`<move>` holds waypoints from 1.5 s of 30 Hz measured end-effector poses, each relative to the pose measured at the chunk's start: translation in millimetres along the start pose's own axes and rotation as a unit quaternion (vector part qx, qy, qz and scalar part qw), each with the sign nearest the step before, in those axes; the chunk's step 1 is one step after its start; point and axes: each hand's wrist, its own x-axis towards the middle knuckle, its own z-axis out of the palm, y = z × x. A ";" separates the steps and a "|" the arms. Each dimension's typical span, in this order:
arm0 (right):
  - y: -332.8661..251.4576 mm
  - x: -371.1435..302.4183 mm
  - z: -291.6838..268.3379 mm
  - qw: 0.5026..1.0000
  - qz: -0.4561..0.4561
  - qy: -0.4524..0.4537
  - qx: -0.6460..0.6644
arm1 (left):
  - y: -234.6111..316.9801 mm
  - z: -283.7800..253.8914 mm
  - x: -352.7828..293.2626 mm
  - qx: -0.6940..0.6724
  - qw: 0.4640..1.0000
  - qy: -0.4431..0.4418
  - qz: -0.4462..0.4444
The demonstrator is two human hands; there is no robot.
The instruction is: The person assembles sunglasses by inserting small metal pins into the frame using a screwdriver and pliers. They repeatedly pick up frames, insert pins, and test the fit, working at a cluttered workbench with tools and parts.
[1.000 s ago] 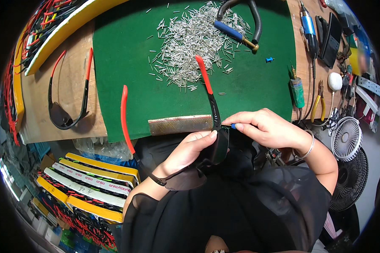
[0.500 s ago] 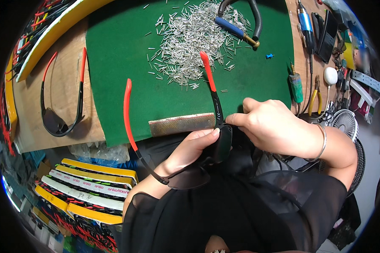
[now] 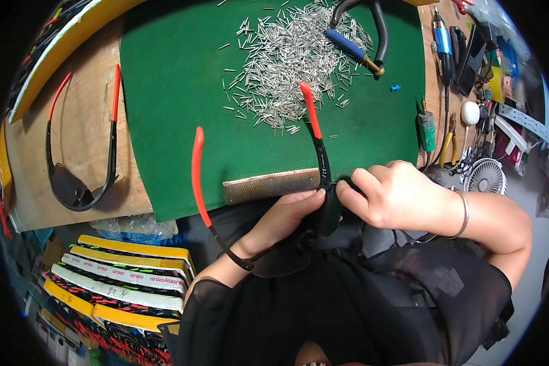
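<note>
Head view: sunglasses point(image 3: 280, 261) in both hands, a little below centre, one hinge point(image 3: 326, 184) between the fingers.
Left hand point(image 3: 277, 221), at 8 o'clock from that hinge, grips the frame with its thumb close to the joint; right hand point(image 3: 391, 198), at 3 o'clock, has its fingers curled closed beside it, and whatever they may grip is hidden. To do this well, I judge, pinch the frame firmly, support the hinge directly, push straight along its axis and spare the lens.
</note>
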 end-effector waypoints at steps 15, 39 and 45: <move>0.9 9.2 -3.6 0.894 0.280 -0.052 0.345 | -6.6 3.0 0.5 0.019 0.999 0.022 0.026; 5.4 -21.9 -22.5 0.875 0.012 0.481 0.053 | -1.1 49.0 -28.3 0.137 0.978 0.139 0.073; -39.4 -14.7 -24.3 0.854 -0.095 0.511 -0.011 | -21.6 39.7 -3.7 0.082 0.971 0.102 0.199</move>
